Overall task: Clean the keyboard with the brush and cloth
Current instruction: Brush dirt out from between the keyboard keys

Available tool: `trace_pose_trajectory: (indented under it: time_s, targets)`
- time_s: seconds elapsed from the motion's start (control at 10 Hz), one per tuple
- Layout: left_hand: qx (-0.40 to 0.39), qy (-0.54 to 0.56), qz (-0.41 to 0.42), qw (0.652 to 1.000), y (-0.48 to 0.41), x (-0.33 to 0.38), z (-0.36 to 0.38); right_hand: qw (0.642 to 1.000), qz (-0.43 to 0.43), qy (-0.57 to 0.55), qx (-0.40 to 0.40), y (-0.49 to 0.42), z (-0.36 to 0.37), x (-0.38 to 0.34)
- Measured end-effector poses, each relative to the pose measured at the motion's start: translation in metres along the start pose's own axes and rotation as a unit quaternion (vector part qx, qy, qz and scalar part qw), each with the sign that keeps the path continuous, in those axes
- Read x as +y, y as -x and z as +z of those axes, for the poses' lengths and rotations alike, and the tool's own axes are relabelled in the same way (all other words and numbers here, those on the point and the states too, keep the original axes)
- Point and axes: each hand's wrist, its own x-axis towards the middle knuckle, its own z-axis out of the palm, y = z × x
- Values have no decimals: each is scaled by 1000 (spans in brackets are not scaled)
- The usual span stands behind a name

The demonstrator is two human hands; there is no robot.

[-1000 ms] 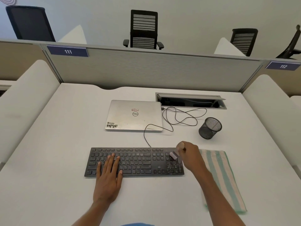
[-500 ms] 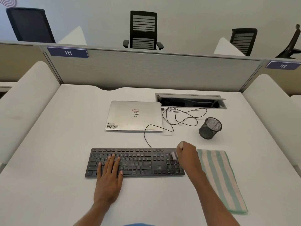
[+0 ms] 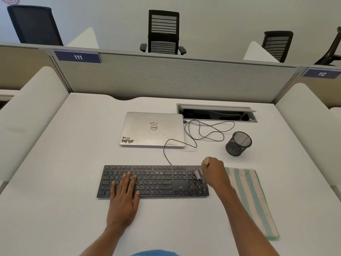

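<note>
Now your right hand (image 3: 214,170) grips brush (image 3: 197,174) on keyboard (image 3: 153,181) number keys; left hand (image 3: 124,198) lies flat, fingers spread, on keys. Cloth (image 3: 252,198) beside keyboard.

We face a white desk (image 3: 55,182) closed off at the back by a grey partition (image 3: 166,80) bearing blue plate 111 (image 3: 77,56) and blue plate 112 (image 3: 321,73). Curved white dividers (image 3: 36,108) flank it. Beyond, we see black office chairs (image 3: 163,32) before a plain pale wall (image 3: 221,19), evenly lit.

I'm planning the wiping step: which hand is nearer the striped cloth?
Right. The right hand, holding the brush, is just left of the cloth; the left hand rests on the keyboard, farther left.
</note>
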Motion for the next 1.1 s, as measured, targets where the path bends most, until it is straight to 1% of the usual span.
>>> trace_pose_trajectory:
  time_s: [0.1, 0.3, 0.5, 0.6, 0.8, 0.9, 1.0, 1.1]
  targets:
    - [3, 5, 2, 1000, 0, 1, -1, 999, 0, -33, 26, 3, 5, 4]
    - [2, 4, -2, 1000, -1, 1, -2, 1000, 9, 17, 16, 9, 6, 14]
    - [0, 7, -3, 1000, 0, 0, -2, 997, 5, -40, 59, 4, 7, 10]
    - [1, 9, -1, 1000, -1, 2, -2, 998, 12, -35, 55, 8, 13, 14]
    - [-1, 9, -3, 1000, -1, 1, -2, 998, 13, 56, -2, 5, 4, 12]
    - [2, 9, -1, 1000, 0, 1, -2, 998, 4, 53, 13, -1, -2, 2]
    - [4, 8, 1, 1000, 0, 1, -3, 999, 16, 32, 24, 3, 0, 2]
    - [5, 10, -2, 1000, -1, 2, -3, 999, 28, 42, 8, 10, 6, 10]
